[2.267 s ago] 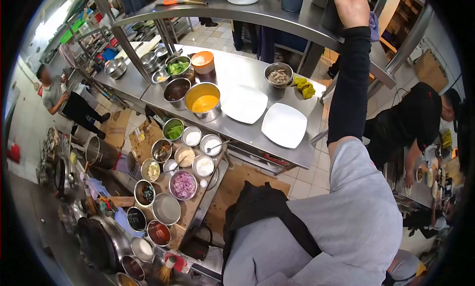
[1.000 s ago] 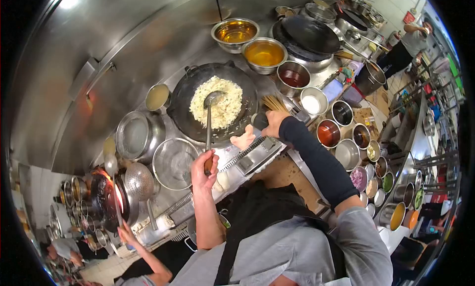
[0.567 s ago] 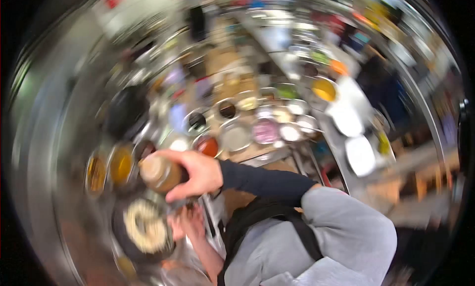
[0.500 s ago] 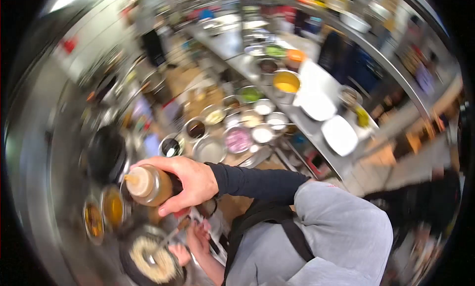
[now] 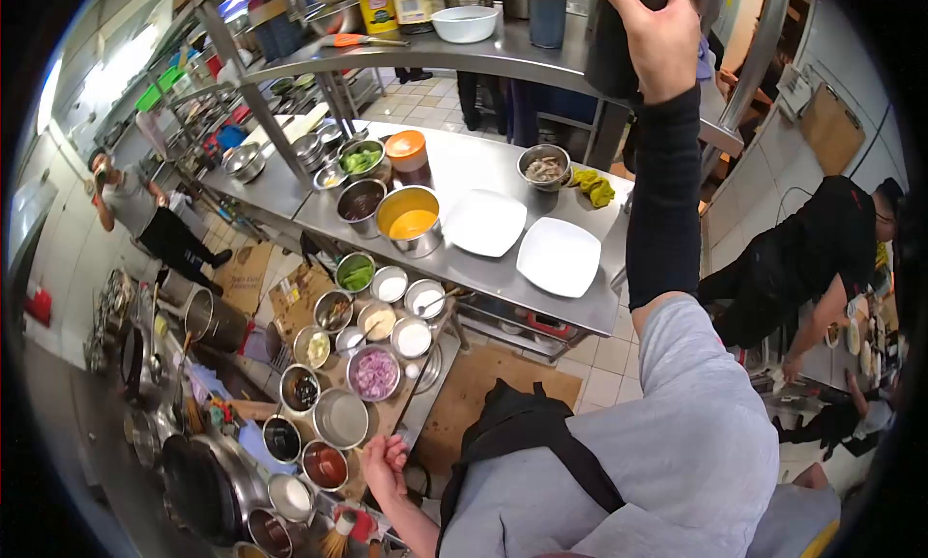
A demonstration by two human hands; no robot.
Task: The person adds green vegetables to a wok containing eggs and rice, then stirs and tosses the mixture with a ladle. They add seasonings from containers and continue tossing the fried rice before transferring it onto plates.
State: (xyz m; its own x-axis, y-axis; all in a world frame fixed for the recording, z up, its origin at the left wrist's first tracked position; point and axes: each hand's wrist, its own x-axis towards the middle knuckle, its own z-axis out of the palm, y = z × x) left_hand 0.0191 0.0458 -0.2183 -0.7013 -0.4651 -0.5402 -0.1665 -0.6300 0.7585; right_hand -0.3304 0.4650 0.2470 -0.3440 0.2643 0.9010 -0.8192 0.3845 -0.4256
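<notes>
While R hand [image 5: 662, 36] grips dark container [image 5: 611, 60], steel pot [image 5: 422, 241] holds yellow sauce [image 5: 410, 223].

Steel counter [image 5: 464, 160] (two white plates [image 5: 483, 222])

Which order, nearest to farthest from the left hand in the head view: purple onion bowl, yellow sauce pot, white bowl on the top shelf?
1. Purple onion bowl, on the trolley, just above the left hand.
2. Yellow sauce pot, on the steel counter beyond the trolley.
3. White bowl, up on the top shelf, farthest.
</notes>
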